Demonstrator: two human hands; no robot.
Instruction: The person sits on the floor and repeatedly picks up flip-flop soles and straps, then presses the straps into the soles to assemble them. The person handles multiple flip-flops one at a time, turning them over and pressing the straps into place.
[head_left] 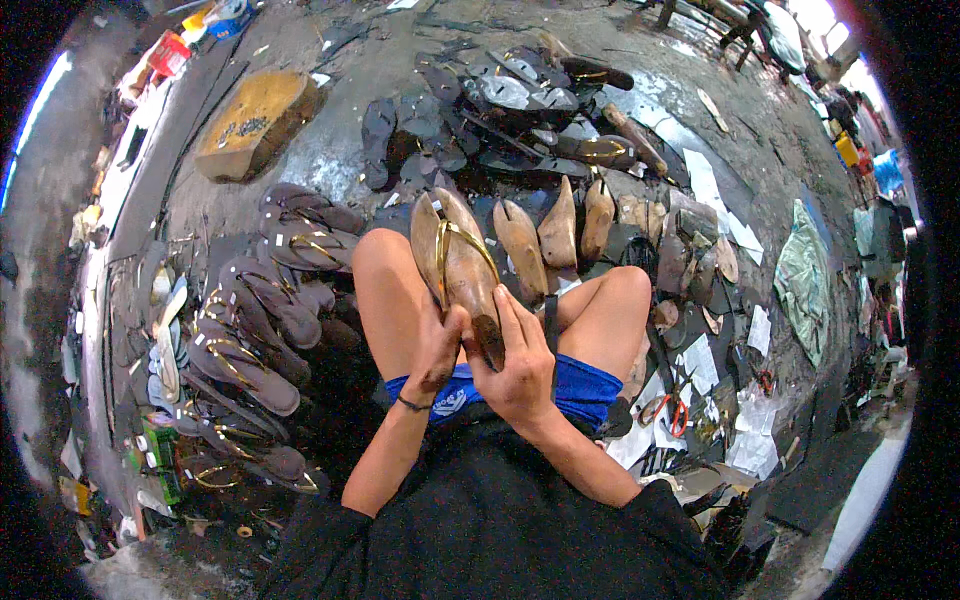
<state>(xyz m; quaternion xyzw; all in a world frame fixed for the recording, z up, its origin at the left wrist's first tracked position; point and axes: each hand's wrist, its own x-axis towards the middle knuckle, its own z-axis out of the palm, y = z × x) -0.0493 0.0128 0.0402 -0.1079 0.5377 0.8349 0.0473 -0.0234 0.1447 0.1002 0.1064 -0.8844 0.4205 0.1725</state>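
Between my knees I hold a brown wooden shoe last (466,278), its toe end pointing away from me. A gold thong strap (462,232) runs over it. My left hand (436,350) is closed round its left side, thumb near the heel. My right hand (515,368) grips the heel end from the right, fingers laid along the side. Whether a sole lies under the last is hidden. Just beyond my right thigh stand more wooden lasts (519,246), several in a row.
Dark sandals with gold straps (243,368) are heaped on my left, and another sandal pile (520,95) lies ahead. A thick wooden block (250,130) sits far left. Orange-handled scissors (679,418) rest among paper scraps on the right, near a green cloth (803,285).
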